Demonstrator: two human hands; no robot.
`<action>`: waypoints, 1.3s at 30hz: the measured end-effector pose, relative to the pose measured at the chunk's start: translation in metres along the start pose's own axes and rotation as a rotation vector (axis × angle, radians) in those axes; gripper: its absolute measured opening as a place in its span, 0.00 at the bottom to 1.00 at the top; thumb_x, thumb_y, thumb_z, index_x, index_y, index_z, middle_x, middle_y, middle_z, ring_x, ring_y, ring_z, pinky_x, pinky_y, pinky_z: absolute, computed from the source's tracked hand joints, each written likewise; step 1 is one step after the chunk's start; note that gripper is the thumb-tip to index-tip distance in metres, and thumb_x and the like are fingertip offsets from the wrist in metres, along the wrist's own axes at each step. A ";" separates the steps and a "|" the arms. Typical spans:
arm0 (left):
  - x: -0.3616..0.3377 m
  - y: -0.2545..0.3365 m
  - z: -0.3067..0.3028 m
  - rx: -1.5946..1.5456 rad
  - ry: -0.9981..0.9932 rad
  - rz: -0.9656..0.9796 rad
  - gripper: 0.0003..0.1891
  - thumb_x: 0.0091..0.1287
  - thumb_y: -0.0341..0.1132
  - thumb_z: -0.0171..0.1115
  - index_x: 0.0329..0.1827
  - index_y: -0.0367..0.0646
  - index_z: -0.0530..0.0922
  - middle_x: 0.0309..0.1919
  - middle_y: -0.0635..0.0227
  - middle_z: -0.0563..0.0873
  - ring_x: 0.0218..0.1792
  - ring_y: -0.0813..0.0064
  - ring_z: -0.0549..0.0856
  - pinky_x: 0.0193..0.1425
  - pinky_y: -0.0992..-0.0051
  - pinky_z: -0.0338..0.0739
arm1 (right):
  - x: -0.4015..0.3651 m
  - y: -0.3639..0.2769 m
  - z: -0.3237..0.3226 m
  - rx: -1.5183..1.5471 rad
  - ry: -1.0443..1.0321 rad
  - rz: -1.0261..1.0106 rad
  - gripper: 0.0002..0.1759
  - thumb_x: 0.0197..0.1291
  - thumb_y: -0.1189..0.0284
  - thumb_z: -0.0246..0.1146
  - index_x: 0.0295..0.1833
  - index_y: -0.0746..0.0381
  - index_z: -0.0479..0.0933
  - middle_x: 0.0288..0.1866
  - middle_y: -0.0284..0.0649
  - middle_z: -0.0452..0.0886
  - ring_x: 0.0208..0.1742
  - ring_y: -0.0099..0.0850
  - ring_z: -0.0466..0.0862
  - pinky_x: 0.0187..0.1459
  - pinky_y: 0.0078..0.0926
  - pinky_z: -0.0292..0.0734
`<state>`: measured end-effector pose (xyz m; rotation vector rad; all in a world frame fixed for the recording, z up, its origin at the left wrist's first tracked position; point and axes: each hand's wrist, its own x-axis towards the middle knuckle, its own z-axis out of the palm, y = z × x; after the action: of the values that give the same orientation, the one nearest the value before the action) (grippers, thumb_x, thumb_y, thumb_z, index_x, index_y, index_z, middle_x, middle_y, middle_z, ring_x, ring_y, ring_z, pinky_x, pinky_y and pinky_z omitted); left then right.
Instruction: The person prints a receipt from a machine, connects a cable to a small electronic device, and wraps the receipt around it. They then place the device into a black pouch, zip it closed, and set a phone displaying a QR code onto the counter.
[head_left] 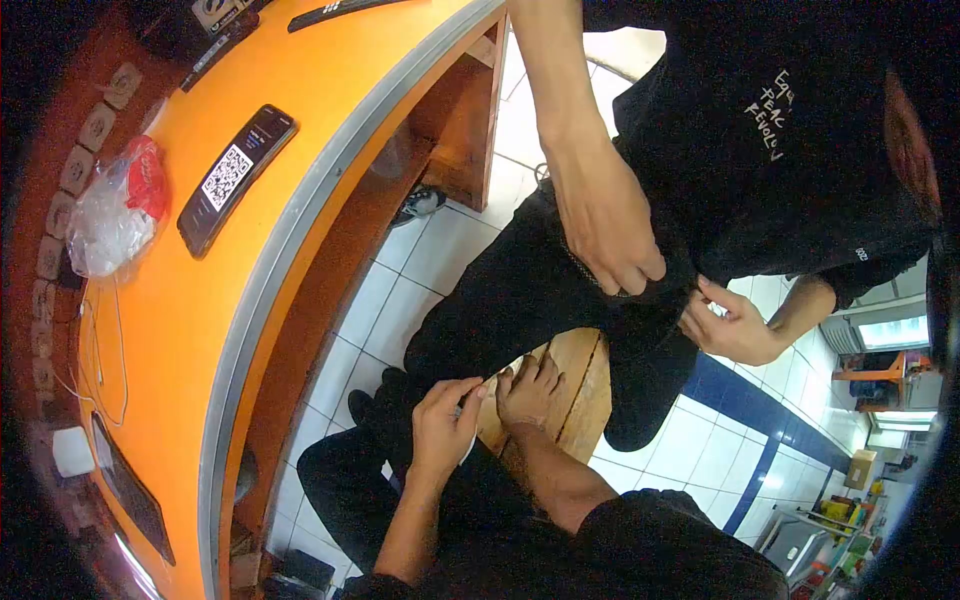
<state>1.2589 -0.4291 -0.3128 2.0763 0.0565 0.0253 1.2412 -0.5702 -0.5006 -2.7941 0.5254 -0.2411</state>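
Note:
My left hand is curled, fingertips pressed against the thumb side of my right hand; something small and pale may sit between its fingers, but I cannot tell. My right hand lies flat with fingers spread on a round wooden stool. Both hands are above my black trousers. Another person in black clothes stands right in front of me, one hand gripping the trouser pocket edge and the other hand pinching the fabric beside it.
A curved orange counter runs along the left. On it lie a phone showing a QR code, a clear plastic bag with a red item, a thin white cable, a white plug and a dark screen. White floor tiles lie below.

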 end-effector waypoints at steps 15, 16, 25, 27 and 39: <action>-0.003 -0.009 0.003 0.003 -0.015 0.038 0.08 0.64 0.30 0.70 0.43 0.38 0.87 0.36 0.56 0.89 0.38 0.61 0.89 0.44 0.69 0.82 | 0.003 -0.002 -0.009 -0.001 -0.091 0.028 0.31 0.67 0.53 0.53 0.66 0.65 0.69 0.73 0.58 0.63 0.76 0.54 0.59 0.77 0.60 0.45; 0.000 -0.005 0.003 -0.004 -0.010 0.055 0.08 0.64 0.31 0.69 0.43 0.38 0.87 0.36 0.56 0.89 0.38 0.61 0.89 0.44 0.69 0.82 | 0.002 -0.003 -0.011 -0.002 -0.092 0.026 0.31 0.67 0.53 0.53 0.66 0.65 0.69 0.73 0.58 0.63 0.76 0.54 0.59 0.77 0.60 0.45; 0.074 0.109 0.003 -0.590 -0.554 0.216 0.23 0.68 0.34 0.66 0.63 0.31 0.77 0.37 0.53 0.89 0.37 0.61 0.90 0.45 0.69 0.82 | -0.006 0.003 0.004 -0.091 0.026 -0.066 0.29 0.67 0.53 0.55 0.64 0.63 0.71 0.69 0.55 0.69 0.72 0.52 0.66 0.74 0.63 0.52; 0.096 0.132 0.010 -0.359 -0.537 0.188 0.26 0.68 0.35 0.66 0.65 0.30 0.74 0.35 0.52 0.89 0.36 0.61 0.90 0.44 0.69 0.82 | -0.006 0.001 0.001 -0.090 0.026 -0.073 0.29 0.68 0.53 0.55 0.64 0.63 0.71 0.69 0.55 0.69 0.72 0.51 0.67 0.74 0.62 0.53; 0.029 0.008 0.015 -0.248 -0.433 -0.018 0.22 0.69 0.41 0.67 0.62 0.40 0.80 0.32 0.60 0.88 0.34 0.76 0.86 0.41 0.74 0.80 | 0.004 -0.003 -0.008 -0.138 0.068 -0.087 0.27 0.69 0.54 0.54 0.62 0.63 0.72 0.65 0.55 0.72 0.68 0.45 0.72 0.71 0.55 0.62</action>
<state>1.2889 -0.4447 -0.3131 1.7933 -0.1841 -0.4074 1.2445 -0.5708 -0.4921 -2.9554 0.4530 -0.3307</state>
